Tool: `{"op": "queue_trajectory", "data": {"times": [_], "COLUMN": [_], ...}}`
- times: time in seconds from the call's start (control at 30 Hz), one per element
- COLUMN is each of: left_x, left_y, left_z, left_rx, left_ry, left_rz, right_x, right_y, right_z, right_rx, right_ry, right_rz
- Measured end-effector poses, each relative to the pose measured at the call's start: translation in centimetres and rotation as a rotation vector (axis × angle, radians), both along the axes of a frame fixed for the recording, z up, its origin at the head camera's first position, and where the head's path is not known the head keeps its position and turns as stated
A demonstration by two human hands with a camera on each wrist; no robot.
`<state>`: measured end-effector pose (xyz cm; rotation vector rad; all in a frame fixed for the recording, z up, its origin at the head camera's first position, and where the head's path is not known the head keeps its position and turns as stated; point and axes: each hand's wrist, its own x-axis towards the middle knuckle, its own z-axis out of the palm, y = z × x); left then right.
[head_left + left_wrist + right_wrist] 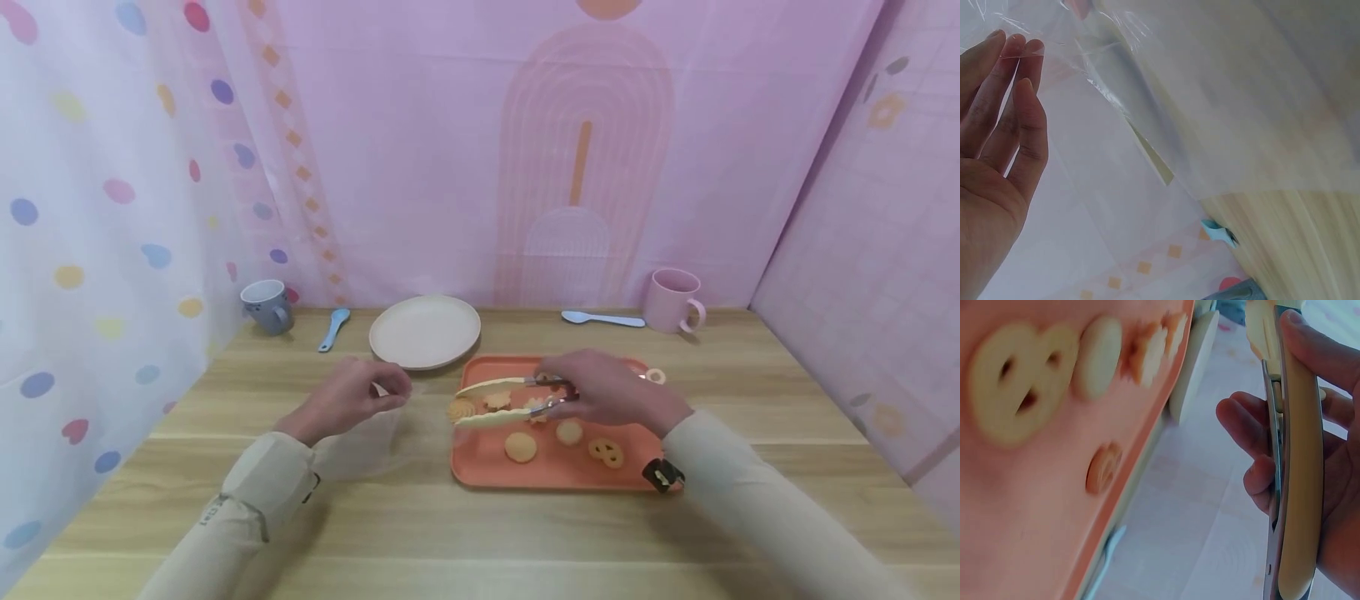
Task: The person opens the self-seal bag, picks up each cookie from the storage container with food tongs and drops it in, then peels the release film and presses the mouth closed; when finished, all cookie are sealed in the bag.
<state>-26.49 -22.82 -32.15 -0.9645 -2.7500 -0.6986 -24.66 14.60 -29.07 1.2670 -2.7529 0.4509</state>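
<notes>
My left hand [360, 396] pinches the edge of a clear plastic bag [367, 442], which hangs left of the orange tray [570, 481]; the left wrist view shows the film [1129, 81] spread from the fingertips. In my right hand [607, 387] is a pair of tongs [498, 385] with cream tips, lying over the tray. A round swirled cookie [462, 408] sits between the tong tips at the tray's left edge. Several cookies lie on the tray, among them a pretzel-shaped cookie [606, 452] and a plain round cookie [521, 447].
Behind the hands stand a cream plate [425, 332], a grey-blue mug [267, 307] and a pink mug [671, 300]. A light blue spoon [334, 329] lies left of the plate, and another spoon [603, 319] beside the pink mug. Curtains border the wooden table [420, 542].
</notes>
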Motion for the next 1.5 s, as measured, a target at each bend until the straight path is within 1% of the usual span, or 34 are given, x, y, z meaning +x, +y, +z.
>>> {"op": "queue_trajectory", "data": {"times": [0.17, 0.3, 0.47, 0.57, 0.7, 0.87, 1.17, 1.37, 1.5], "left_x": [0.1, 0.0, -0.1, 0.0, -0.1, -0.1, 0.0, 0.1, 0.1], "left_y": [0.2, 0.3, 0.4, 0.3, 0.1, 0.2, -0.1, -0.3, -0.2], "left_z": [-0.2, -0.1, 0.0, 0.0, 0.2, 0.6, 0.8, 0.6, 0.9], "left_rx": [0.002, 0.007, 0.007, 0.006, 0.011, 0.018, 0.009, 0.016, 0.018], "left_ry": [-0.019, -0.013, 0.001, -0.002, -0.019, -0.024, -0.019, -0.021, -0.02], "left_rz": [-0.008, -0.028, -0.059, -0.061, -0.059, -0.053, -0.048, -0.051, -0.056], "right_x": [-0.2, -0.4, -0.5, -0.7, -0.8, -0.9, -1.2, -1.3, -1.4], "right_y": [-1.7, -2.5, -3.0, -3.1, -3.2, -3.4, -3.8, -4.2, -4.5], "right_z": [-0.5, -0.6, -0.8, -0.8, -0.7, -0.3, -0.5, -0.5, -0.3], "right_rx": [0.013, 0.016, 0.024, 0.02, 0.011, 0.019, 0.022, 0.036, 0.05], "right_ry": [-0.004, -0.023, -0.044, -0.082, -0.094, -0.092, -0.072, -0.053, -0.036], "right_rz": [0.01, 0.01, 0.003, -0.01, -0.016, -0.022, -0.021, -0.02, -0.012]}}
